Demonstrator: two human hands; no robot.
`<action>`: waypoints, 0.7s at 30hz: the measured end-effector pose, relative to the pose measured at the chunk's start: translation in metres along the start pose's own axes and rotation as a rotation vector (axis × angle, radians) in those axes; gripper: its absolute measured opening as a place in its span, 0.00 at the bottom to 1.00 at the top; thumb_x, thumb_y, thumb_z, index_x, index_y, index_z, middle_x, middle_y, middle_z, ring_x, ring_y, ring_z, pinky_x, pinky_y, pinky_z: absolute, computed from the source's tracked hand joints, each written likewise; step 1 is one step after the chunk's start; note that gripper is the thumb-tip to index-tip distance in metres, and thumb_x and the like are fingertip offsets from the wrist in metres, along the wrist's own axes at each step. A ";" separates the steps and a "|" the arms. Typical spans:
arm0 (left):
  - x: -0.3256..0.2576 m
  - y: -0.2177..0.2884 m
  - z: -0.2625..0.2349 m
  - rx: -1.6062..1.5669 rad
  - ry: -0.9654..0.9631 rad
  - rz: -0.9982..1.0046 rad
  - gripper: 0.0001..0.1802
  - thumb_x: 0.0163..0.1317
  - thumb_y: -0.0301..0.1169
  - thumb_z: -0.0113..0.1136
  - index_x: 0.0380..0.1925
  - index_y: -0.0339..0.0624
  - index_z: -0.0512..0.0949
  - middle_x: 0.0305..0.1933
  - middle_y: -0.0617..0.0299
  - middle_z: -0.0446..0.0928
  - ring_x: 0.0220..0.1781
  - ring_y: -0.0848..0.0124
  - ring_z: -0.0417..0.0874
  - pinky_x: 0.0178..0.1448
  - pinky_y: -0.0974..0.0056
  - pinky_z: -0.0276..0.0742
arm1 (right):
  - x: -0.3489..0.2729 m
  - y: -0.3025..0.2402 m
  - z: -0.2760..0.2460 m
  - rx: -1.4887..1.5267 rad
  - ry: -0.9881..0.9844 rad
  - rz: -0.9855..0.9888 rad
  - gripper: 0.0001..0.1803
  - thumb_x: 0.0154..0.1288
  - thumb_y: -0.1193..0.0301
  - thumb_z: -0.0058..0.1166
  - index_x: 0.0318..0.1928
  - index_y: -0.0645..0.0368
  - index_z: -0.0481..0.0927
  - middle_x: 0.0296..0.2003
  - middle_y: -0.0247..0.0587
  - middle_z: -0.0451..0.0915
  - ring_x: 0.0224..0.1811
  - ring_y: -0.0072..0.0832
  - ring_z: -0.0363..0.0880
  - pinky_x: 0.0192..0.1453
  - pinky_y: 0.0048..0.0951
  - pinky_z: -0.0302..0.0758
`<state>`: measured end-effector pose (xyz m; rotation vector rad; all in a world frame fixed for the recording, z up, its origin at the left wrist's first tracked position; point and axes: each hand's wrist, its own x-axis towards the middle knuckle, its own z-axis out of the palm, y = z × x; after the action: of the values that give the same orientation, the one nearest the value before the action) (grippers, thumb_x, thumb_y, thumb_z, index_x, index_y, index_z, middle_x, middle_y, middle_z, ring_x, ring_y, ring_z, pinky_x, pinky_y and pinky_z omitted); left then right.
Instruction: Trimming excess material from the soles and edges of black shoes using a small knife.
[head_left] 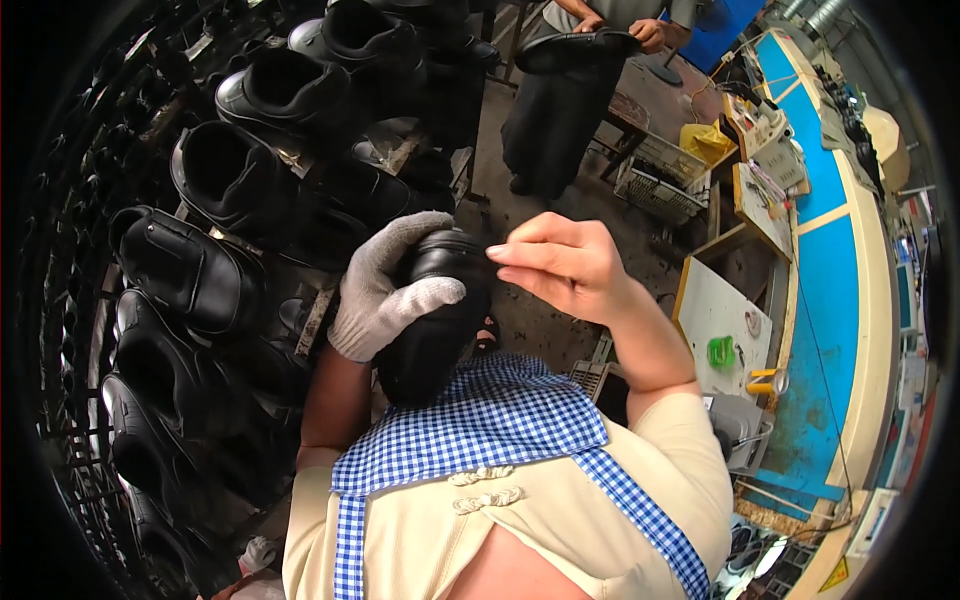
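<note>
Two hands on one black shoe (435,320), chest height, close to body. Gloved left hand (385,290) wrapped round its left side, gripping. Bare right hand (565,265) just right, fingers pinched at top edge; pinching anything? can't tell. Long axis roughly vertical. Rack of black shoes (230,180) at left.

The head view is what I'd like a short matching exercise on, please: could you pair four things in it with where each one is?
Things:
1. black shoe
2. left hand
3. right hand
4. green object

Places or states:
A. bare, fingertips pinched at the shoe's top edge
B. lying on a pale board at the right
C. in a white knit glove, wrapped round the shoe
D. held up in front of the checked apron

Pairs: 1-D, 2-C, 3-A, 4-B
</note>
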<state>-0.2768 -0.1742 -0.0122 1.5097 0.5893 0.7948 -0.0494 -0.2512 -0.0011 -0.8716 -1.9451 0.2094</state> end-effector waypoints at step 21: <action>0.004 -0.009 0.013 0.171 -0.268 -0.027 0.44 0.42 0.50 0.79 0.54 0.32 0.75 0.48 0.50 0.80 0.51 0.63 0.82 0.57 0.61 0.78 | 0.035 -0.014 -0.019 -0.336 -0.613 -0.085 0.09 0.43 0.73 0.61 0.24 0.57 0.72 0.25 0.34 0.71 0.22 0.29 0.76 0.23 0.27 0.74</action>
<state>-0.2630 -0.1787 -0.0207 1.7272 0.4845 0.5187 -0.0503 -0.2426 0.0407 -1.0167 -2.6379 0.1052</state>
